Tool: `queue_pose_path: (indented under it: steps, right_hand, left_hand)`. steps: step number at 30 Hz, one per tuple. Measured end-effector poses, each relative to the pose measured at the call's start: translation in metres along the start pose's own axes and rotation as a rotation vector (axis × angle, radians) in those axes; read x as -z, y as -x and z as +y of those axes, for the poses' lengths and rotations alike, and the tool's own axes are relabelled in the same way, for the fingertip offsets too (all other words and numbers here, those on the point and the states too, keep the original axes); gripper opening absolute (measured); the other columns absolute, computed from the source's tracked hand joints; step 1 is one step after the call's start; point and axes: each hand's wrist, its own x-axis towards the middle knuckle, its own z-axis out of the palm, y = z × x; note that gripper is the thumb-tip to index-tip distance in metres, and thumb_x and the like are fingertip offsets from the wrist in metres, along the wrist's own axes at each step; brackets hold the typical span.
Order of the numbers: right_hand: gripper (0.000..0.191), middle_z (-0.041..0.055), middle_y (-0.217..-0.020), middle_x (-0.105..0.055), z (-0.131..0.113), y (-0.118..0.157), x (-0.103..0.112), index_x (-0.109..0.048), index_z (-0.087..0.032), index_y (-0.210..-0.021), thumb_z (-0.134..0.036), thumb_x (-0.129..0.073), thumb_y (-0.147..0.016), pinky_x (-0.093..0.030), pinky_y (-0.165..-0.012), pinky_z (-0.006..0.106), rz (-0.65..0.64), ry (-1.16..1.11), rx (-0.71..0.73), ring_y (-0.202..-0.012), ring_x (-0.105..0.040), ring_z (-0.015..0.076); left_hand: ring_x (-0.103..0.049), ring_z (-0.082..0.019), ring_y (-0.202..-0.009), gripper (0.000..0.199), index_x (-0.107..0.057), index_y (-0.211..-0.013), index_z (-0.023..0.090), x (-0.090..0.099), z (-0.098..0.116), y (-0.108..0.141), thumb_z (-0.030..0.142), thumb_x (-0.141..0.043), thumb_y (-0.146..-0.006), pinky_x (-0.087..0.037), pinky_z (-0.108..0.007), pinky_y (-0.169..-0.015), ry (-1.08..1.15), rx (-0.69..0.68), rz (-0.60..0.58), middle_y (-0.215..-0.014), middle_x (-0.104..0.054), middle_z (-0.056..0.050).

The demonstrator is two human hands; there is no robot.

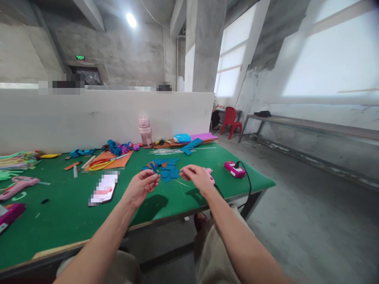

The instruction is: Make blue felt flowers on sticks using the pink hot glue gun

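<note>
My left hand (144,186) is raised above the near part of the green table, pinching a small blue felt piece (153,168) between thumb and fingers. To its right, my right hand (196,176) hovers with its fingers pressed together. Whatever lies in that pinch, if anything, is too small to make out. Between and beyond both hands lies a loose pile of blue felt cutouts (168,173) with some brown pieces among them. A pink glue gun (210,176) lies just behind my right hand, partly hidden by it.
A magenta power box (235,169) with a black cable sits at the table's right. Left of my hands lie a phone (104,188) and yellow-and-red scissors (103,163). Thin white sticks (167,151), a pink bottle (145,132) and a white partition (112,114) stand farther back.
</note>
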Motion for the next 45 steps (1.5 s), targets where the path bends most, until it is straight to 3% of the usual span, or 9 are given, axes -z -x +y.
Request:
queue_pose_path:
  steps: [4,8,18,27,32,36,39,42,45]
  right_hand:
    - [0.032,0.008,-0.086,-0.066,0.007,-0.015,0.063,-0.058,-0.014,-0.091,-0.037,-0.038,-0.081,-0.043,-0.062,0.022,0.333,0.383,-0.004,-0.07,-0.059,0.0128]
    - [0.029,0.0065,-0.088,-0.066,0.019,-0.021,0.104,-0.06,-0.016,-0.089,-0.034,-0.04,-0.079,-0.04,-0.065,0.022,0.397,0.732,-0.156,-0.077,-0.058,0.0141]
    - [0.016,0.0023,-0.051,-0.062,0.034,-0.019,0.093,-0.064,-0.016,-0.059,-0.03,-0.059,-0.064,-0.034,-0.05,0.02,-0.008,0.905,-0.384,-0.054,-0.057,0.0141]
    - [0.021,0.0064,-0.045,-0.06,0.041,-0.032,0.091,-0.06,-0.015,-0.049,-0.03,-0.058,-0.063,-0.033,-0.05,0.024,-0.028,1.002,-0.467,-0.055,-0.057,0.018]
    - [0.014,0.005,-0.043,-0.057,0.037,-0.027,0.084,-0.063,-0.014,-0.063,-0.027,-0.058,-0.066,-0.034,-0.052,0.024,0.021,0.94,-0.435,-0.056,-0.058,0.0184]
    - [0.024,0.005,-0.059,-0.063,0.027,-0.016,0.073,-0.059,-0.014,-0.082,-0.035,-0.05,-0.074,-0.037,-0.052,0.023,0.046,0.829,-0.315,-0.06,-0.058,0.0164]
    - [0.028,0.0058,-0.078,-0.065,0.016,-0.007,0.063,-0.051,-0.016,-0.092,-0.04,-0.043,-0.08,-0.043,-0.058,0.024,0.009,0.462,-0.202,-0.067,-0.059,0.0141]
    - [0.03,0.0065,-0.088,-0.063,0.005,0.0,0.055,-0.049,-0.018,-0.096,-0.042,-0.05,-0.078,-0.047,-0.065,0.028,-0.145,-0.032,-0.146,-0.07,-0.06,0.0138]
    - [0.031,0.0029,-0.08,-0.06,-0.004,0.002,0.048,-0.052,-0.017,-0.095,-0.039,-0.059,-0.073,-0.047,-0.066,0.026,-0.209,-0.164,-0.106,-0.069,-0.059,0.0124]
  left_hand:
    - [-0.061,-0.01,-0.06,0.021,-0.059,-0.07,0.014,0.002,0.0,-0.001,0.013,-0.074,-0.055,-0.049,-0.019,-0.057,0.02,0.004,-0.022,-0.069,-0.067,-0.003]
    - [-0.062,-0.012,-0.062,0.019,-0.059,-0.069,0.014,0.006,-0.001,-0.005,0.013,-0.073,-0.057,-0.051,-0.022,-0.059,0.033,0.027,-0.046,-0.071,-0.067,-0.004]
    - [-0.062,-0.012,-0.062,0.023,-0.058,-0.07,0.013,0.0,-0.004,-0.002,0.011,-0.074,-0.054,-0.051,-0.022,-0.057,0.028,0.009,-0.029,-0.068,-0.065,-0.003]
    - [-0.062,-0.012,-0.061,0.021,-0.056,-0.072,0.013,0.001,-0.008,-0.001,0.014,-0.072,-0.058,-0.051,-0.024,-0.059,-0.009,-0.015,-0.069,-0.072,-0.066,-0.004]
    - [-0.061,-0.012,-0.062,0.019,-0.056,-0.07,0.013,0.001,-0.008,0.0,0.015,-0.072,-0.059,-0.052,-0.026,-0.059,-0.019,-0.01,-0.095,-0.077,-0.065,-0.004]
    - [-0.061,-0.011,-0.061,0.02,-0.056,-0.069,0.012,0.002,-0.009,-0.002,0.014,-0.072,-0.059,-0.052,-0.025,-0.058,-0.009,0.002,-0.068,-0.077,-0.065,-0.004]
    - [-0.061,-0.011,-0.06,0.021,-0.055,-0.068,0.012,0.005,-0.011,-0.004,0.012,-0.073,-0.057,-0.052,-0.023,-0.059,0.017,0.023,-0.028,-0.072,-0.065,-0.003]
    - [-0.061,-0.011,-0.058,0.02,-0.055,-0.068,0.013,0.009,-0.013,-0.007,0.011,-0.072,-0.058,-0.051,-0.022,-0.059,0.032,0.054,-0.018,-0.068,-0.064,-0.003]
    - [-0.061,-0.01,-0.057,0.019,-0.055,-0.068,0.012,0.013,-0.014,-0.01,0.01,-0.072,-0.059,-0.051,-0.021,-0.058,0.024,0.077,-0.033,-0.069,-0.064,-0.003]
